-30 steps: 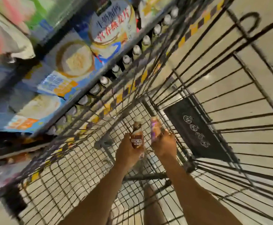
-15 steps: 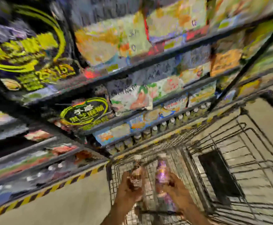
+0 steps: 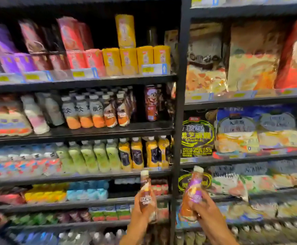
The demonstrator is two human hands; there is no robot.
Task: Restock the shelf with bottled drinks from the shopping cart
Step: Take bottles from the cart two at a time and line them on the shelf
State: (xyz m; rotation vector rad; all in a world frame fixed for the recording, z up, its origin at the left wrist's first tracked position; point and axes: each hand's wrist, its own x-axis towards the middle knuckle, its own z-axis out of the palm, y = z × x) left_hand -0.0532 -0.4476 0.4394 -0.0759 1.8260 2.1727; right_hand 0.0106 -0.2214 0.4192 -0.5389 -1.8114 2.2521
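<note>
Bottled drinks, two in number, are held up before the shelving. The left hand (image 3: 143,208) grips a brown-labelled bottle (image 3: 145,189) round its body, cap upward. The right hand (image 3: 206,208) grips a purple-labelled bottle (image 3: 193,190), its cap leaning a little to the right. Both bottles are in the air, low in the view, one on either side of the dark upright post (image 3: 177,121) — neither touches a shelf. The shopping cart is out of view.

Step in hand, by judgement: the carry to the shelf, placement not yet begun. Similar brown-labelled bottles (image 3: 116,112) stand higher up on the drinks shelf (image 3: 94,134), with a dark gap between them and a red can (image 3: 151,103). The next move probably calls for raising the left-hand bottle to that gap and setting it upright. No matching row for the purple one can be made out — the view is blurred.
</note>
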